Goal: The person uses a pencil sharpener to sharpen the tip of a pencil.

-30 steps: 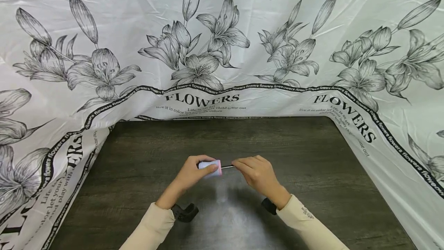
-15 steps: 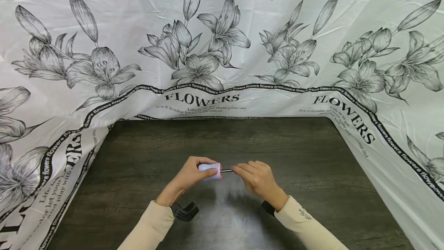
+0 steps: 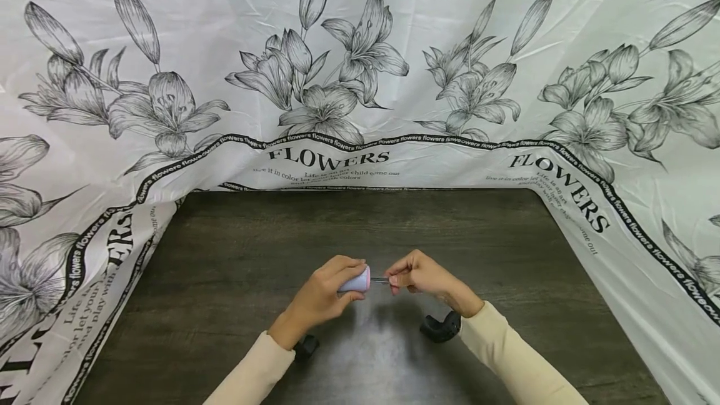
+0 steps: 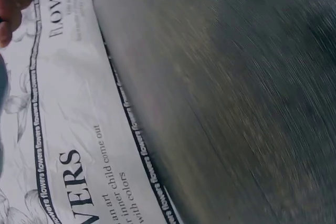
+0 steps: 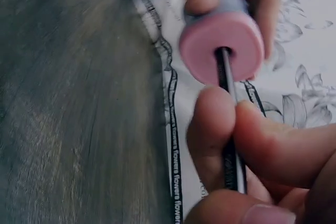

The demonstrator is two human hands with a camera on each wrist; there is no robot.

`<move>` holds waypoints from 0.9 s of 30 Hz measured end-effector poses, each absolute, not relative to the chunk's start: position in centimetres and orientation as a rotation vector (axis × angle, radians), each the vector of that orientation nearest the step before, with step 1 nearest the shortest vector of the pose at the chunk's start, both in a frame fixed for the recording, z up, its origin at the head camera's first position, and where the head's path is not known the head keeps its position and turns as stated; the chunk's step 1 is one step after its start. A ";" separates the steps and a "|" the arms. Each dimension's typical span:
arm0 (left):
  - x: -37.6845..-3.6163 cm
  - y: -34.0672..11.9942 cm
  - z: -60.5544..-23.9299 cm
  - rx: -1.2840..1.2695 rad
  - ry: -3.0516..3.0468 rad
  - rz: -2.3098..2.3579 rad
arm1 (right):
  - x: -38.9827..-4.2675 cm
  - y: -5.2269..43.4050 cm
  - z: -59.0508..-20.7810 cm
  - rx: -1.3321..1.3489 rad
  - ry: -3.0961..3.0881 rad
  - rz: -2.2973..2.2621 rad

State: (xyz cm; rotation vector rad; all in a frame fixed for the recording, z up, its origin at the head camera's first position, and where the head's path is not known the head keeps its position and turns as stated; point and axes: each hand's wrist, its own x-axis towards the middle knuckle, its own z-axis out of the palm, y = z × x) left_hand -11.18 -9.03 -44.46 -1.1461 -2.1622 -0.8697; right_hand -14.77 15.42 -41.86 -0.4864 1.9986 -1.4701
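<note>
A person's two hands meet above a dark wooden tabletop [image 3: 236, 255], working a small cylinder and a thin dark rod. The left hand [image 3: 323, 292] wraps its fingers and thumb around the pale cylinder [image 3: 353, 282], whose pink end cap [image 3: 367, 279] faces the right hand. The grip here is closed snugly around the body of the cylinder, leaving only the pink end and a strip of the pale side in sight.

The right hand [image 3: 419, 274] sits just beside it, thumb and forefinger pinching the rod [image 3: 380, 280], which spans the short gap between the two hands. From the right wrist, the rod [image 5: 227, 77] enters a hole in the centre of the pink cap [image 5: 223, 45], and the pinching fingertips [image 5: 212, 119] lie close to the face of the cap without touching it. The cylinder is thus directly ahead of the right grip, in line with the rod.

Both arms wear cream sleeves [image 3: 514, 361], with a dark wrist mount [image 3: 441, 327] showing under the right wrist. A white sheet printed with grey lilies and the word FLOWERS [image 3: 329, 156] rises behind and to both sides of the hands. The left wrist view is blurred and shows only tabletop and sheet.
</note>
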 end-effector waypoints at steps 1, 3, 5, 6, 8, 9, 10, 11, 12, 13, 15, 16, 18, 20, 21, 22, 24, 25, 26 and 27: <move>-11.3 -9.0 -44.5 -1.168 -2.135 -0.816 | -14.9 15.6 -41.9 -0.459 1.962 -1.472; -11.5 -8.9 -44.6 -1.196 -2.103 -0.741 | -15.1 15.7 -41.9 -0.434 1.936 -1.471; -11.6 -8.9 -44.8 -1.188 -2.104 -0.716 | -15.1 15.7 -42.1 -0.474 1.976 -1.464; -11.6 -8.9 -44.9 -1.170 -2.121 -0.730 | -15.0 15.6 -42.2 -0.516 2.027 -1.452; -11.6 -8.9 -45.0 -1.111 -2.184 -0.801 | -14.8 15.4 -42.5 -0.635 2.177 -1.413; -11.6 -9.0 -45.1 -1.070 -2.228 -0.853 | -14.7 15.2 -42.7 -0.703 2.277 -1.388; -11.7 -9.1 -45.1 -1.022 -2.270 -0.918 | -14.5 15.1 -42.8 -0.779 2.382 -1.362; -11.7 -9.1 -45.1 -0.970 -2.313 -0.988 | -14.3 15.0 -43.0 -0.852 2.497 -1.328; -11.8 -9.2 -45.0 -0.917 -2.357 -1.066 | -14.1 14.9 -43.1 -0.937 2.616 -1.287; -11.8 -9.4 -44.9 -0.863 -2.400 -1.139 | -14.0 14.7 -43.3 -1.038 2.727 -1.242; -11.8 -9.7 -44.5 -0.753 -2.480 -1.300 | -13.8 14.4 -43.4 -1.251 2.933 -1.147; -11.9 -9.9 -44.1 -0.699 -2.528 -1.386 | -13.8 14.3 -43.6 -1.380 3.014 -1.098; -12.2 -10.3 -43.5 -0.618 -2.611 -1.552 | -13.8 14.1 -43.8 -1.628 3.173 -0.940; -12.5 -10.7 -42.9 -0.547 -2.683 -1.750 | -13.8 14.0 -44.0 -1.836 3.271 -0.769; -12.7 -10.9 -42.7 -0.511 -2.714 -1.867 | -13.8 13.9 -44.1 -1.920 3.309 -0.672; -12.9 -11.1 -42.5 -0.476 -2.739 -1.991 | -13.8 13.9 -44.3 -2.001 3.345 -0.580; -13.1 -11.4 -42.3 -0.414 -2.741 -2.233 | -13.8 13.9 -44.6 -2.117 3.393 -0.441; -13.1 -11.6 -42.2 -0.371 -2.737 -2.342 | -13.8 13.8 -44.8 -2.167 3.406 -0.402; -13.1 -11.6 -42.1 -0.335 -2.732 -2.430 | -13.9 13.8 -44.9 -2.209 3.419 -0.381; -13.1 -11.7 -42.0 -0.308 -2.718 -2.509 | -14.0 13.8 -45.0 -2.246 3.430 -0.377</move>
